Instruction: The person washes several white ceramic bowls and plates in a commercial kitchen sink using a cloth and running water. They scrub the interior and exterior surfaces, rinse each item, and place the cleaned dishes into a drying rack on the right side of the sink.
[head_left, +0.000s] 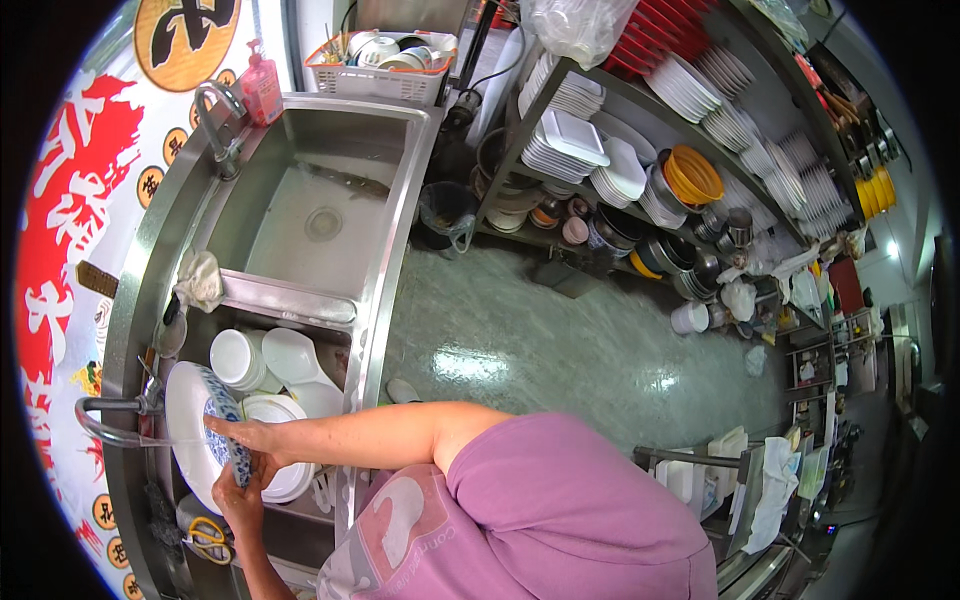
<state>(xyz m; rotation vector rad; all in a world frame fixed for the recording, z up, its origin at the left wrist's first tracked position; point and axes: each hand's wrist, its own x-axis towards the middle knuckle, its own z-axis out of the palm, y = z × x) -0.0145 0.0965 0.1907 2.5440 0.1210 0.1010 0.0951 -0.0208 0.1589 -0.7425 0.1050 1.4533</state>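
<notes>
A large white plate with a blue floral rim (184, 450) is tilted up in the lower sink basin. My right hand (251, 439) grips its near rim, thumb side over the patterned face. Just below, my left hand (241, 495) holds the same rim. Water runs from a curved faucet (105, 405) onto the plate. White bowls (234, 358), white spoon-shaped dishes (289, 356) and round white plates (289, 486) lie in the basin beyond and beneath my hands. Parts of the fingers are hidden by the rim.
Another steel basin (300, 217) holds shallow water. A cloth (200, 281) hangs on the divider; a ladle (172, 335) rests nearby. Yellow-handled scissors (210, 540) lie near my left forearm. Behind the sink stand a pink pump bottle (261, 90), a dish basket (375, 82) and dish shelves (517, 161).
</notes>
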